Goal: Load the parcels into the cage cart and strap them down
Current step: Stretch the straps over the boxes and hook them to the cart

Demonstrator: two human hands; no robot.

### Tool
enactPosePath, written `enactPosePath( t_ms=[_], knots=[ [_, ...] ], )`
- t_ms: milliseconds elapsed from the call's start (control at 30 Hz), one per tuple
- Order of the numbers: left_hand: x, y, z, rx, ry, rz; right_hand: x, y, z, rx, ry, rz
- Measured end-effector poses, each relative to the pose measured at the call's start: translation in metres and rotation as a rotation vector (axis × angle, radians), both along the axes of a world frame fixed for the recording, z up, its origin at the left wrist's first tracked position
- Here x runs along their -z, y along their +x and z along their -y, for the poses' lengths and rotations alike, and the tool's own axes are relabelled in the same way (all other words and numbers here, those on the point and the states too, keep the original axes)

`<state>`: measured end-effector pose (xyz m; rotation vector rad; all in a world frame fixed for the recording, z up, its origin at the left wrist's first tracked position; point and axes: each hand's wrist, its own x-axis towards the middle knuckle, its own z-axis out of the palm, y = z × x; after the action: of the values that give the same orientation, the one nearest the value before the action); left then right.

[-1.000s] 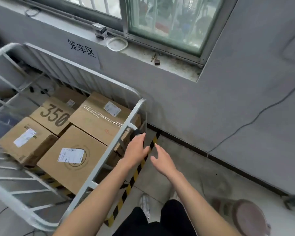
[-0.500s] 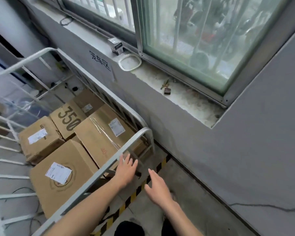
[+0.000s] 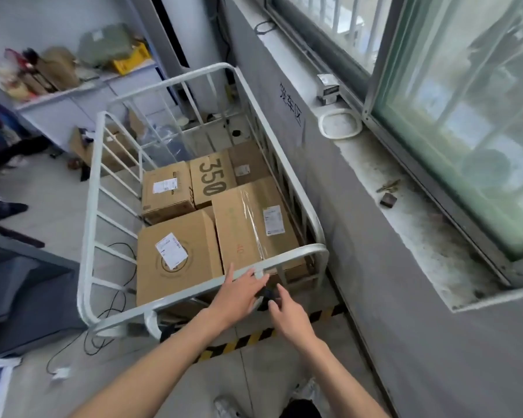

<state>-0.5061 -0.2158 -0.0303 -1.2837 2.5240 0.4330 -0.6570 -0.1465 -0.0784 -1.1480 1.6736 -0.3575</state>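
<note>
Head view: brown cardboard parcels [image 3: 175, 260] sit packed close together inside the white tubular-steel cage cart [image 3: 91, 206], which stands beside the grey wall below the stained concrete window sill [image 3: 405, 212]. Left hand [image 3: 239, 292] rests on the cart's near top rail, its fingers fairly straight. Right hand [image 3: 289, 315] is just beside it, thumb and forefinger either side of a black strap piece [image 3: 267, 294]; whether they pinch it cannot be told.
</note>
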Motion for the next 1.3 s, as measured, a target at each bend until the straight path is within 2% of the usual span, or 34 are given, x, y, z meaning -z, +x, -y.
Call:
enactPosePath(
  t_ms=[167,367,467,567,667,733,833,900,1000,1033,1100,1167,1233,1300],
  knots=[
    [-0.065,0.058,-0.007,-0.234,-0.057,-0.199,-0.050,0.063,0.021,0.009,-0.043,0.141],
    [-0.130,0.137,-0.029,-0.444,-0.102,-0.414,-0.132,0.143,0.026,0.081,-0.296,0.328],
    [-0.163,0.179,-0.037,-0.538,0.052,-0.434,-0.167,0.175,0.018,0.067,-0.412,0.337],
    [-0.193,0.214,-0.045,-0.574,0.297,-0.632,-0.191,0.203,0.004,0.068,-0.534,0.336],
    [-0.216,0.227,-0.049,-0.624,0.230,-0.798,-0.201,0.231,-0.016,0.029,-0.654,0.362],
    [-0.225,0.226,-0.048,-0.722,0.210,-0.786,-0.204,0.248,-0.034,-0.032,-0.704,0.330],
    [-0.229,0.225,-0.051,-0.764,0.450,-0.695,-0.203,0.269,-0.057,-0.116,-0.775,0.285],
    [-0.228,0.230,-0.055,-0.766,0.582,-0.705,-0.199,0.280,-0.068,-0.138,-0.847,0.251],
    [-0.221,0.238,-0.063,-0.836,0.592,-0.746,-0.192,0.289,-0.081,-0.156,-0.906,0.179],
    [-0.219,0.241,-0.066,-0.838,0.563,-0.672,-0.189,0.291,-0.085,-0.170,-0.915,0.138],
    [-0.214,0.248,-0.075,-0.822,0.535,-0.387,-0.183,0.293,-0.090,-0.208,-0.921,0.050],
    [-0.209,0.258,-0.081,-0.847,0.590,-0.215,-0.179,0.295,-0.093,-0.239,-0.928,-0.003],
    [-0.206,0.267,-0.084,-0.871,0.668,-0.257,-0.175,0.298,-0.095,-0.263,-0.952,-0.024],
    [-0.206,0.273,-0.081,-0.850,0.695,-0.380,-0.171,0.302,-0.094,-0.295,-0.955,-0.036]
  ],
)
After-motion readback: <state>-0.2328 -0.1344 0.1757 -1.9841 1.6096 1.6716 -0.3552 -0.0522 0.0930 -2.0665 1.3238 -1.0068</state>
